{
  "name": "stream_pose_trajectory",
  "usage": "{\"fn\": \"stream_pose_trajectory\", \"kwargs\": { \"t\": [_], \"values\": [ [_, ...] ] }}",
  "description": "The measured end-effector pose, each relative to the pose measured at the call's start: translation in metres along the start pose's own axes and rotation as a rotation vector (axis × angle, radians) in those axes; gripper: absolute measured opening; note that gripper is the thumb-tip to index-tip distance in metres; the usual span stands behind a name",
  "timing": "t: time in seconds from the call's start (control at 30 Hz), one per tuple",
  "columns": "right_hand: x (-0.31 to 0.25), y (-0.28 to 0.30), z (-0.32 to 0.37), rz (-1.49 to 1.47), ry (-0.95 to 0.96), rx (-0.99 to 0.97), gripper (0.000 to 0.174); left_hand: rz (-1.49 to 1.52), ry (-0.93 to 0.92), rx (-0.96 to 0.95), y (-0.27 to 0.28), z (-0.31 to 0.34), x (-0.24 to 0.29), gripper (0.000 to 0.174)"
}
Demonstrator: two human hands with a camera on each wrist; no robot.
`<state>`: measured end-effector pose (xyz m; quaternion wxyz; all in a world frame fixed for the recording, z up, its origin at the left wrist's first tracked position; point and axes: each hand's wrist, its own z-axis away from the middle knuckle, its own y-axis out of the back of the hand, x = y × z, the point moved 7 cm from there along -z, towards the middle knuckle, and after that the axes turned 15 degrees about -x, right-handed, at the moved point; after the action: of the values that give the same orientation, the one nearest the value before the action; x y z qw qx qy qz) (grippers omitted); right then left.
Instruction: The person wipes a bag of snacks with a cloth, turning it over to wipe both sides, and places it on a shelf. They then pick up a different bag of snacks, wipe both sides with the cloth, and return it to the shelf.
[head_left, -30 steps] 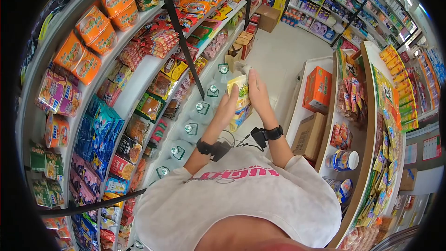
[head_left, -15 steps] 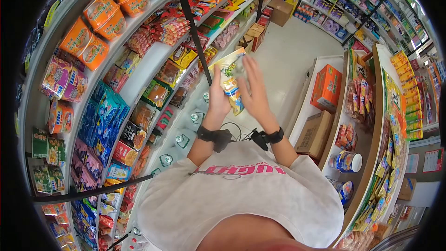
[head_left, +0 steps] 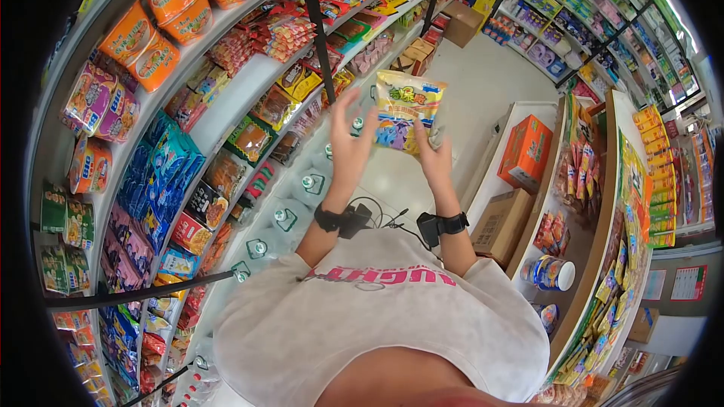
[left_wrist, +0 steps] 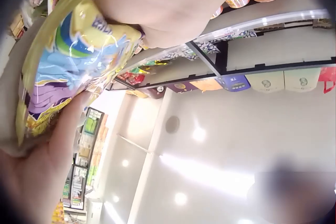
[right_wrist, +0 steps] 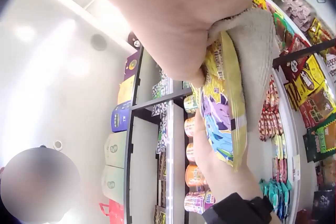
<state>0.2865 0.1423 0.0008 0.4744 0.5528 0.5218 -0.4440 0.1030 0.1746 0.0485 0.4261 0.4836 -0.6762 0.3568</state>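
Observation:
A yellow snack bag (head_left: 409, 105) with blue and purple pictures faces up in the head view. My right hand (head_left: 437, 164) grips its lower right part, thumb on the front, with a grey cloth (right_wrist: 253, 61) behind the bag in the right wrist view. Beside the bag's left edge, my left hand (head_left: 350, 143) has its fingers spread and extended; whether it touches the bag is unclear. Both wrist views show the bag (left_wrist: 79, 61) (right_wrist: 219, 111) between the two hands, whose fingers are partly hidden.
Shelves on the left carry orange noodle tubs (head_left: 175, 0), blue packets (head_left: 154, 181) and other snacks. Large clear bottles (head_left: 309, 181) line the floor below. To the right stand an orange box (head_left: 524, 152), a cardboard box (head_left: 501, 222) and a snack rack.
The bag has turned from a tilted position to facing up and moved right. My left hand has loosened from it and spread its fingers, while my right hand now holds the bag.

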Motion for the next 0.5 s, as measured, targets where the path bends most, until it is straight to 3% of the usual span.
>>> {"fn": "stream_pose_trajectory", "kwargs": {
  "t": [0.1,0.13,0.2,0.23,0.33,0.43,0.5],
  "values": [
    [-0.011,-0.02,0.006,-0.016,0.059,-0.037,0.035,0.152,0.005,-0.158,-0.032,0.002,-0.006,0.061],
    [-0.015,-0.034,0.011,-0.034,0.068,-0.068,0.036,0.219,0.082,-0.18,-0.033,0.004,-0.01,0.061],
    [-0.051,-0.063,0.018,0.423,0.338,-0.103,0.04,0.358,0.236,-0.218,-0.034,0.01,-0.016,0.06],
    [-0.065,-0.076,0.022,0.652,0.478,-0.121,0.042,0.387,0.291,-0.108,-0.026,0.007,-0.025,0.058],
    [-0.058,-0.088,0.019,0.668,0.443,-0.317,0.048,0.79,0.324,-0.047,-0.001,-0.001,-0.045,0.055],
    [-0.061,-0.088,0.021,0.723,0.5,-0.39,0.046,0.828,0.291,0.059,0.013,0.0,-0.048,0.055],
    [-0.051,-0.069,0.011,0.577,0.409,-0.228,0.043,0.884,0.251,0.097,0.015,0.0,-0.043,0.054]
  ]
}}
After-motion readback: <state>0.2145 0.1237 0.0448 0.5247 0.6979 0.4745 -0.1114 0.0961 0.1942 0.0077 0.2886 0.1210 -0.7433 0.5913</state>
